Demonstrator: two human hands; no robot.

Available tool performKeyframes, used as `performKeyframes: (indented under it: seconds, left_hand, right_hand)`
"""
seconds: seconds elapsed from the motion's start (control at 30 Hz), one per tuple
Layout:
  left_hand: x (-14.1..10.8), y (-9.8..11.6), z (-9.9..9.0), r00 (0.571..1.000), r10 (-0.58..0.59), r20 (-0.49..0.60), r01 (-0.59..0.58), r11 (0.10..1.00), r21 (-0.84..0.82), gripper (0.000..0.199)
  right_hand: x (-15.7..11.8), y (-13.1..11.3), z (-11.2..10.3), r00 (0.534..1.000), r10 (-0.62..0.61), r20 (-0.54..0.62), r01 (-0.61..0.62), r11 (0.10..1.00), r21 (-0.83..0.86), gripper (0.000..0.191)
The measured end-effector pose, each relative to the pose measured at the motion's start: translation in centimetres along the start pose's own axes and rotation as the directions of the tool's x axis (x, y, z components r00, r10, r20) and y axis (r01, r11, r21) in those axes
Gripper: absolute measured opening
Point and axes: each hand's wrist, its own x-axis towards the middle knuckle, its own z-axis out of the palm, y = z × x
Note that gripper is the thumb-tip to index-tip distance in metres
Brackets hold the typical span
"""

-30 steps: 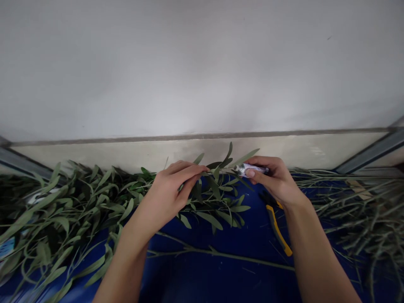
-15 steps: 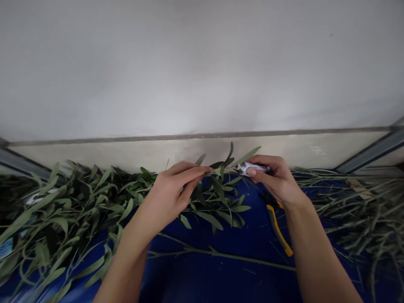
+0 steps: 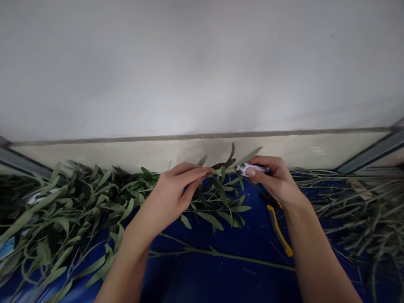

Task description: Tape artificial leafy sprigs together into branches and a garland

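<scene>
Between the thumb and fingers of my left hand (image 3: 178, 185) is the stem of a leafy olive-like sprig (image 3: 223, 171), held level above the blue surface. My right hand (image 3: 273, 179) grips a small, crumpled-looking white tube or wrapper (image 3: 251, 169) with dark and purplish print; its exact kind I cannot tell. The tube's left end is at the sprig's right end, and whether they touch is unclear. Below my right wrist lies a yellow-and-black handled hand tool (image 3: 279, 231), its head mostly hidden.
Cut leafy branches (image 3: 78, 210) are heaped on the left. A pile of bare stems (image 3: 362, 223) lies on the right. One forked bare branch (image 3: 227, 254) crosses the blue surface (image 3: 195, 277) in front. Behind everything stands a pale wall (image 3: 202, 84) with a ledge.
</scene>
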Motion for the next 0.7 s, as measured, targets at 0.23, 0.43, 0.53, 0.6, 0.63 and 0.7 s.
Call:
performKeyframes:
  seconds: [0.23,0.43,0.53,0.6,0.63,0.7]
  left_hand:
    - [-0.2,-0.1,-0.1,1.000,-0.014,0.005,0.014,1.000,0.021,0.033]
    - [-0.2,0.2,-0.2,1.000,-0.017,0.012,0.017,1.000,0.004,0.033]
    - [-0.1,0.2,-0.2,1.000,-0.016,0.012,0.016,1.000,0.000,0.033]
    - [0.0,0.2,-0.1,1.000,-0.015,0.012,0.015,1.000,-0.004,0.033]
    - [0.0,0.2,-0.1,1.000,-0.012,0.010,0.012,1.000,-0.005,0.033]
    - [0.0,0.1,-0.1,1.000,-0.002,0.003,0.002,1.000,-0.007,0.033]
  right_hand:
    - [0.0,0.5,-0.1,0.999,-0.028,-0.015,0.028,0.999,0.020,0.011]
    - [0.0,1.1,-0.4,0.999,-0.042,-0.029,0.043,0.998,0.038,0.012]
    - [0.0,1.3,-0.5,0.999,-0.045,-0.026,0.046,0.998,0.042,0.013]
    - [0.0,1.4,-0.5,0.998,-0.050,-0.027,0.051,0.998,0.045,0.013]
    - [-0.1,1.5,-0.5,0.998,-0.051,-0.029,0.053,0.997,0.047,0.014]
    - [-0.1,1.5,-0.5,0.998,-0.052,-0.033,0.054,0.997,0.050,0.013]
